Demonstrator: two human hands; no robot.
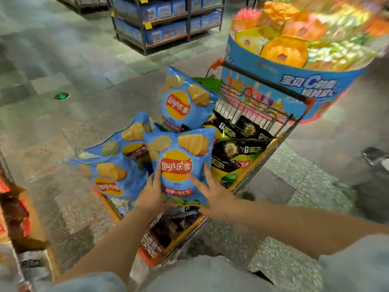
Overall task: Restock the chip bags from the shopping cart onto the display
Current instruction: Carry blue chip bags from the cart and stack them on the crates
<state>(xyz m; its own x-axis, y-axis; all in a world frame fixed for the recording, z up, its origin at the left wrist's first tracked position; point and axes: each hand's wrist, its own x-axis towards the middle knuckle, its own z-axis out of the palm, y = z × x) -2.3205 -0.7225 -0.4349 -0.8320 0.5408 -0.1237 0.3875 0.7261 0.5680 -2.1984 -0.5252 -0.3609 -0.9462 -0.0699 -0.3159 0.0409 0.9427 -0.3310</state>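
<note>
Head view: left hand [150, 193] and right hand [212, 193] grasp a blue chip bag [179, 163] over the shopping cart [271, 121].

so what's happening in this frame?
A person is restocking chips from a shopping cart. Both hands hold the nearest blue chip bag by its lower end: left hand on its left edge, right hand on its right. More blue bags and black-and-green bags sit piled in the cart. The round display stands behind, already holding packs.
</note>
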